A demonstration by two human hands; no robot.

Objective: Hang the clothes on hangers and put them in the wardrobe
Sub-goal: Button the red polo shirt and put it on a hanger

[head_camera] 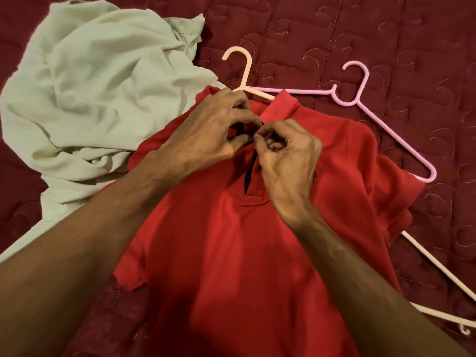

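- red polo shirt (231, 253) flat on the bed, front up; cream hanger (244, 70) inside it, hook out of the collar
- left hand (219, 127) and right hand (286, 155) both pinch the shirt's placket just under the collar, fingers curled
- pink hanger (360, 99) partly under the shirt's shoulder
- pale green garment (103, 86) crumpled at left, touching the shirt
- maroon quilted bedspread (386, 34) beneath all

quilted bedspread (386, 34) | dark red | swirl stitching | under everything

I pinch red polo shirt (231, 253): matt knit cloth; pale green garment (103, 86): matt cloth; pink hanger (304, 91), cream hanger (246, 73): smooth plastic; bedspread (386, 34): quilted cloth.
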